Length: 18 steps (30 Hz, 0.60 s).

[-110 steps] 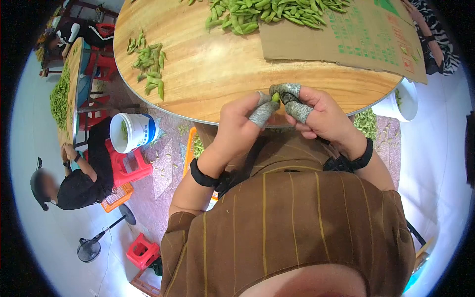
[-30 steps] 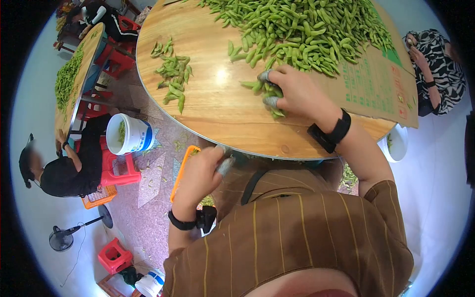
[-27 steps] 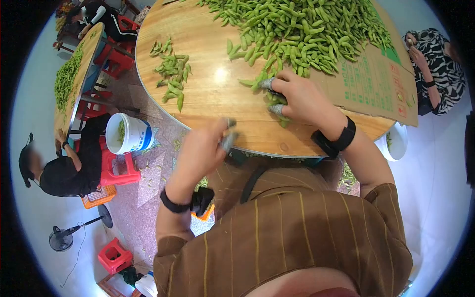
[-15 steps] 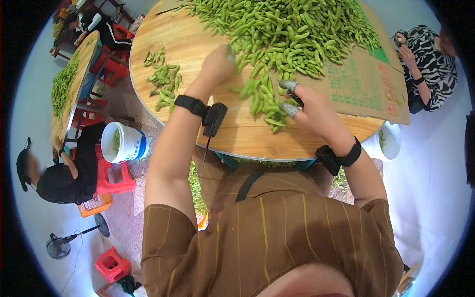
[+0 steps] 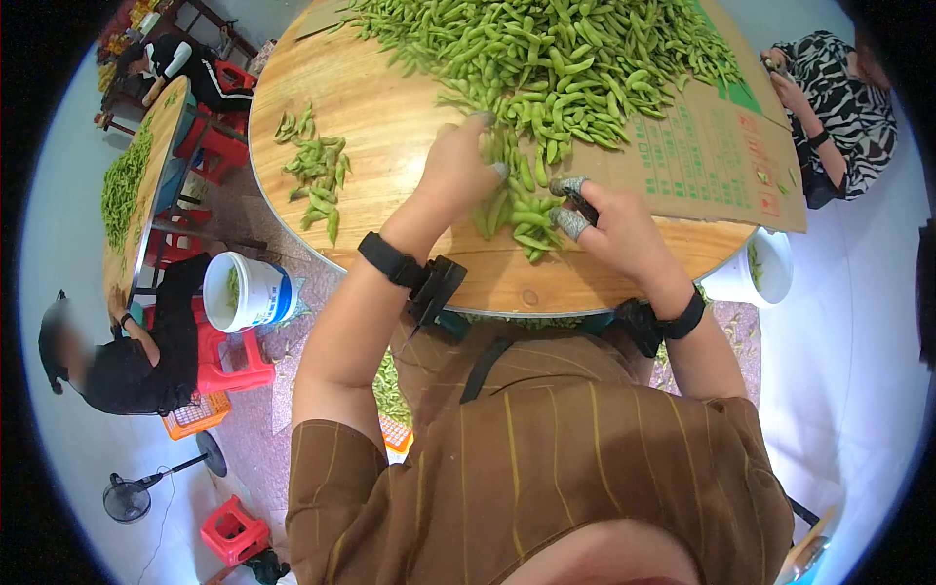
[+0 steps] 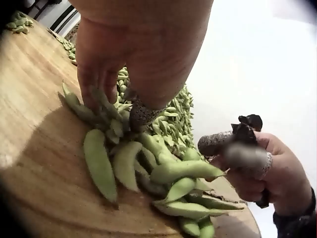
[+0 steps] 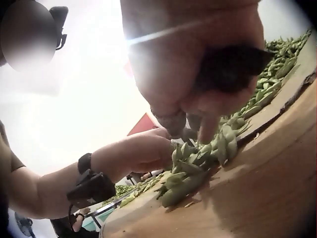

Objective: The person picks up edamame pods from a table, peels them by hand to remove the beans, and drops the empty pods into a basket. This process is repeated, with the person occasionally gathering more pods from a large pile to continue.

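A big pile of green bean pods (image 5: 575, 58) covers the far part of a round wooden table (image 5: 390, 107). My left hand (image 5: 485, 161) reaches over the table and presses its fingertips down on pods at the pile's near edge. In the left wrist view, one fingertip cover (image 6: 141, 113) sits on the pods. A small cluster of pods (image 5: 517, 214) lies between my hands. My right hand (image 5: 568, 205) rests at the cluster's right side, its fingers curled and wearing grey fingertip covers (image 5: 572, 223). Whether it pinches a pod is unclear.
A brown cardboard sheet (image 5: 721, 156) lies under the pile on the right. A small heap of pods (image 5: 314, 168) lies at the table's left. White buckets stand on the floor at left (image 5: 244, 291) and right (image 5: 756, 275). Other people sit left and at top right.
My left hand rose from below the table edge to the pile, then drew back with pods. My right hand dragged a cluster of pods toward me.
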Motion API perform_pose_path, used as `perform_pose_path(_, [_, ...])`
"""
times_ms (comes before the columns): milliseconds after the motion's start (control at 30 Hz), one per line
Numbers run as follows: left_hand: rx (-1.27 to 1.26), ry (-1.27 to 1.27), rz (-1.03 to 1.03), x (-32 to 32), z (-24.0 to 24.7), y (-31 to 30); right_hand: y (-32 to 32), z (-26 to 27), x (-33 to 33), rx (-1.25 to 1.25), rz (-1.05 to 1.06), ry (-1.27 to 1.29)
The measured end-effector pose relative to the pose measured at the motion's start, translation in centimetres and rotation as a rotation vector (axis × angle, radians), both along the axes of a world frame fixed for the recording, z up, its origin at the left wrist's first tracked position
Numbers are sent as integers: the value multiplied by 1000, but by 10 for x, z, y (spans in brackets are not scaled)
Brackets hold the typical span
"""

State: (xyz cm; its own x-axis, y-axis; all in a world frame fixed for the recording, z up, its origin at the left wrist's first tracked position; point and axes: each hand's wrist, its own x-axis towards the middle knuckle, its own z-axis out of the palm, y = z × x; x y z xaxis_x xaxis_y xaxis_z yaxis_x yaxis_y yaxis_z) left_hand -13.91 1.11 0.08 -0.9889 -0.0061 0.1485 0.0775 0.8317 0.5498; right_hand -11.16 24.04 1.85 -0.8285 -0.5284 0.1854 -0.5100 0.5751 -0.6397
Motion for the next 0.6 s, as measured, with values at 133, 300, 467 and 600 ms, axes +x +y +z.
perform_pose_path(133, [136, -119, -11, -3, 5, -4, 4, -5, 7, -66, -23, -10])
perform_pose_path(300, [105, -180, 60, -12, -3, -4, 8, -12, 15, -96, -19, -74])
perform_pose_path(467, [-22, -169, 53, -12, 9, 2, 12, -17, 24, -111, -26, -67])
perform_pose_path(600, [157, -182, 53, -15, 13, -1, 17, -20, 27, -56, -31, -121])
